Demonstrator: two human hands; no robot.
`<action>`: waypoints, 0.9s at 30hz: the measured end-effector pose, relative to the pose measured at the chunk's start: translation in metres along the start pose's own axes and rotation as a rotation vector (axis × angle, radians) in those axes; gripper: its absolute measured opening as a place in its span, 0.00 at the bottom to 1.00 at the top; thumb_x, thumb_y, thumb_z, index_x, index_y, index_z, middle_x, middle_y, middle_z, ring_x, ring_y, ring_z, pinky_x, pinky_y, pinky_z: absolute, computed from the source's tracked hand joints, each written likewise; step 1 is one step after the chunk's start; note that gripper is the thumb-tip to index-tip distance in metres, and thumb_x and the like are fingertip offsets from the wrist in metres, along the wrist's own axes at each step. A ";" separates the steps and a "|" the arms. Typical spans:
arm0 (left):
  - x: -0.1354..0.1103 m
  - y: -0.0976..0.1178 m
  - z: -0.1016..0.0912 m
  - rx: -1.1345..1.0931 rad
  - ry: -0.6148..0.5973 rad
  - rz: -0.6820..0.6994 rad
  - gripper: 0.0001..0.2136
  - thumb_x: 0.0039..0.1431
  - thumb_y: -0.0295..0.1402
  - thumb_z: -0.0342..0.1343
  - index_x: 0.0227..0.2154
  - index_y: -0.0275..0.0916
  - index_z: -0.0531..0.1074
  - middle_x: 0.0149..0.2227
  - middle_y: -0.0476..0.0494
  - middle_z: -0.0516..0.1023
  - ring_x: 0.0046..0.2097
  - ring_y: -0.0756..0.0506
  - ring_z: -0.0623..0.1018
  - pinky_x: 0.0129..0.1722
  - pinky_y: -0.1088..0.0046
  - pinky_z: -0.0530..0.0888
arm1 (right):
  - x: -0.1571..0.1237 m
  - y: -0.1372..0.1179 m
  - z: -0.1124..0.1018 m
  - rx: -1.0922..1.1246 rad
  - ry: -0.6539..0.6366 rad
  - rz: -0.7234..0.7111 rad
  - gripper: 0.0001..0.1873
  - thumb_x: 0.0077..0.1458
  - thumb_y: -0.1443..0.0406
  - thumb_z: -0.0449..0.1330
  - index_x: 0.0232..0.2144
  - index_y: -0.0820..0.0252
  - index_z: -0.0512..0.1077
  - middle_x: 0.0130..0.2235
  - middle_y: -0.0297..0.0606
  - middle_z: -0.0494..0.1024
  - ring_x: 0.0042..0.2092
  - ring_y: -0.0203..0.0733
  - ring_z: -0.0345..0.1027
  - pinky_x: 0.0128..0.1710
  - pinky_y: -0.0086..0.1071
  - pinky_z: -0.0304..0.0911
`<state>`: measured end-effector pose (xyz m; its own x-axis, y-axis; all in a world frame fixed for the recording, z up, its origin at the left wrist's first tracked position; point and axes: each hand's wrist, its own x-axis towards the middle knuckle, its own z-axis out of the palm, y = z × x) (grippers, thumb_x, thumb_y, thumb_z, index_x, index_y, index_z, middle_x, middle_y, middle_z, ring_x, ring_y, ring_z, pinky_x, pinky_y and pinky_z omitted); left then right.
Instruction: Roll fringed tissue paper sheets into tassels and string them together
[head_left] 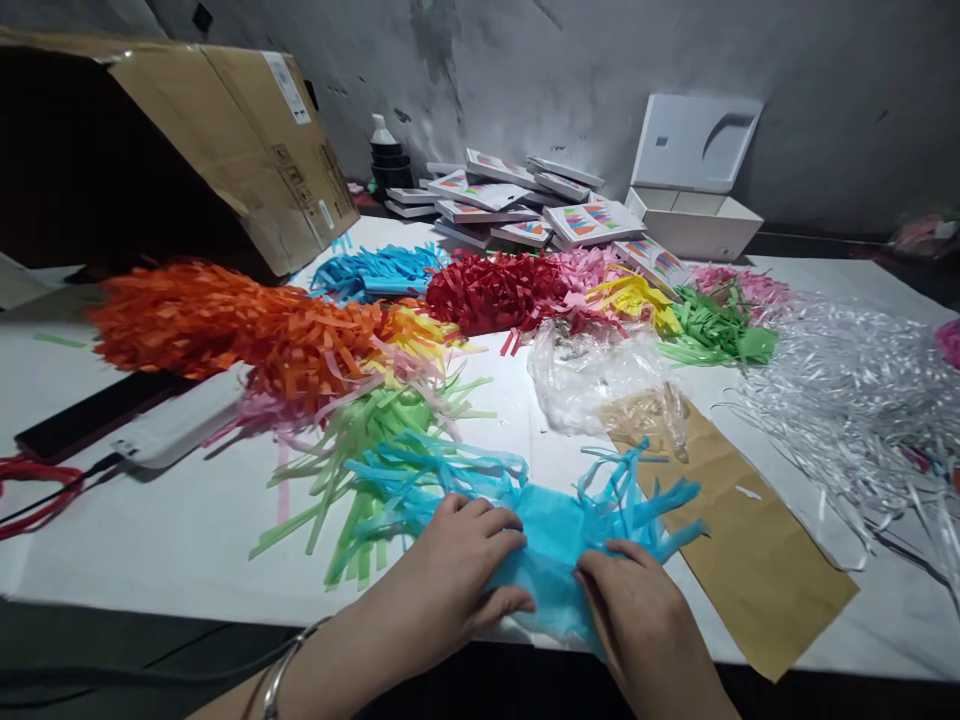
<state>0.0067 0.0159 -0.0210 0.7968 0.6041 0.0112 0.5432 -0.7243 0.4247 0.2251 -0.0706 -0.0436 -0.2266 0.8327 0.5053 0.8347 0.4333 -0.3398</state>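
A sheet of light blue fringed tissue paper (pixel 559 525) lies at the near edge of the white table (pixel 187 530), its cut strips fanning out to left and right. My left hand (pixel 450 580) grips the middle of the sheet from the left, fingers curled over it. My right hand (pixel 645 625) pinches the same middle part from the right. A metal bangle (pixel 281 675) sits on my left wrist. The paper between the two hands is bunched together.
Piles of fringed paper cover the table: orange (pixel 225 325), green (pixel 360 440), red (pixel 495 290), blue (pixel 379 270), yellow, pink. A brown paper sheet (pixel 750 560), clear plastic bag (pixel 592 375), silver strips (pixel 847 400), small boxes (pixel 525 205), white open box (pixel 694 190) and cardboard carton (pixel 247 140) surround them.
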 end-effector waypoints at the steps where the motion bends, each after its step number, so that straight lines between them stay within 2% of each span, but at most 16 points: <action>1: 0.002 0.000 -0.002 0.005 -0.017 -0.016 0.13 0.61 0.42 0.64 0.45 0.43 0.74 0.46 0.48 0.81 0.45 0.39 0.77 0.43 0.60 0.61 | 0.002 0.001 -0.001 -0.005 -0.017 0.023 0.12 0.69 0.70 0.48 0.35 0.57 0.69 0.26 0.31 0.74 0.27 0.38 0.68 0.39 0.35 0.66; 3: 0.006 -0.002 -0.002 0.045 -0.007 -0.039 0.08 0.62 0.38 0.63 0.42 0.43 0.75 0.41 0.49 0.82 0.43 0.39 0.77 0.42 0.61 0.61 | 0.005 0.002 -0.001 0.013 -0.058 0.066 0.11 0.69 0.69 0.49 0.35 0.56 0.68 0.27 0.33 0.73 0.29 0.41 0.68 0.33 0.35 0.63; 4: 0.007 -0.003 0.000 0.070 0.007 -0.045 0.05 0.63 0.34 0.62 0.40 0.43 0.76 0.39 0.49 0.82 0.42 0.40 0.77 0.41 0.61 0.60 | 0.006 0.002 -0.001 0.029 -0.068 0.086 0.11 0.69 0.69 0.49 0.35 0.56 0.68 0.28 0.34 0.73 0.31 0.42 0.68 0.32 0.35 0.63; 5: 0.009 -0.005 0.003 0.090 0.022 -0.046 0.03 0.63 0.31 0.61 0.39 0.44 0.76 0.38 0.49 0.82 0.42 0.40 0.77 0.40 0.62 0.60 | 0.007 0.002 -0.001 0.046 -0.073 0.095 0.09 0.68 0.68 0.50 0.35 0.57 0.68 0.32 0.36 0.74 0.34 0.44 0.69 0.35 0.36 0.63; 8: 0.011 -0.009 0.010 0.082 0.035 -0.039 0.07 0.64 0.24 0.56 0.36 0.43 0.76 0.38 0.49 0.81 0.41 0.42 0.77 0.39 0.63 0.60 | 0.009 0.006 0.003 0.109 -0.111 0.044 0.06 0.66 0.70 0.53 0.40 0.58 0.69 0.44 0.43 0.76 0.45 0.49 0.69 0.45 0.41 0.64; 11: 0.009 -0.010 0.010 0.028 0.025 -0.070 0.09 0.64 0.22 0.53 0.35 0.41 0.75 0.38 0.48 0.80 0.40 0.43 0.76 0.40 0.63 0.61 | 0.010 0.012 0.007 0.212 -0.143 0.015 0.12 0.63 0.74 0.50 0.42 0.56 0.70 0.41 0.39 0.77 0.44 0.46 0.70 0.45 0.39 0.64; 13: 0.010 -0.009 0.007 0.018 0.013 -0.120 0.08 0.66 0.23 0.51 0.35 0.40 0.73 0.38 0.47 0.80 0.40 0.43 0.77 0.40 0.63 0.62 | 0.010 0.016 0.010 0.220 -0.130 0.086 0.13 0.63 0.74 0.49 0.42 0.55 0.70 0.38 0.37 0.78 0.40 0.45 0.70 0.42 0.37 0.64; 16: 0.016 -0.007 0.001 0.058 -0.034 -0.200 0.09 0.70 0.29 0.48 0.36 0.39 0.73 0.39 0.44 0.79 0.41 0.41 0.77 0.40 0.62 0.64 | 0.012 0.019 0.014 0.092 -0.092 0.206 0.09 0.65 0.71 0.52 0.43 0.55 0.70 0.37 0.36 0.80 0.38 0.46 0.71 0.39 0.37 0.63; 18: 0.024 -0.005 -0.001 0.103 -0.075 -0.246 0.11 0.72 0.32 0.47 0.36 0.39 0.73 0.39 0.43 0.80 0.41 0.39 0.78 0.40 0.61 0.66 | 0.014 0.019 0.018 -0.036 -0.040 0.234 0.08 0.66 0.68 0.52 0.44 0.55 0.70 0.36 0.37 0.81 0.36 0.48 0.71 0.38 0.38 0.62; 22: 0.037 -0.001 -0.003 0.181 -0.124 -0.308 0.11 0.71 0.32 0.47 0.36 0.38 0.74 0.39 0.40 0.81 0.43 0.36 0.79 0.41 0.59 0.68 | 0.017 0.014 0.022 -0.254 -0.014 0.267 0.12 0.69 0.65 0.49 0.50 0.60 0.68 0.33 0.39 0.80 0.31 0.46 0.70 0.39 0.42 0.59; 25: 0.041 0.001 -0.002 0.195 -0.124 -0.321 0.10 0.70 0.32 0.49 0.35 0.38 0.74 0.38 0.40 0.81 0.42 0.36 0.80 0.42 0.58 0.69 | 0.017 0.008 0.019 -0.388 0.056 0.261 0.14 0.69 0.67 0.49 0.52 0.61 0.69 0.39 0.45 0.80 0.41 0.51 0.73 0.49 0.50 0.56; 27: 0.042 0.001 -0.001 0.205 -0.110 -0.308 0.10 0.69 0.32 0.49 0.35 0.38 0.74 0.37 0.40 0.81 0.41 0.36 0.80 0.41 0.59 0.69 | 0.017 0.003 0.018 -0.339 0.133 0.151 0.12 0.69 0.69 0.50 0.48 0.59 0.72 0.44 0.46 0.79 0.49 0.52 0.72 0.56 0.53 0.52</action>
<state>0.0402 0.0410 -0.0195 0.6053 0.7729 -0.1906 0.7946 -0.5722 0.2028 0.2150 -0.0490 -0.0503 -0.0402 0.8170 0.5752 0.9773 0.1521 -0.1478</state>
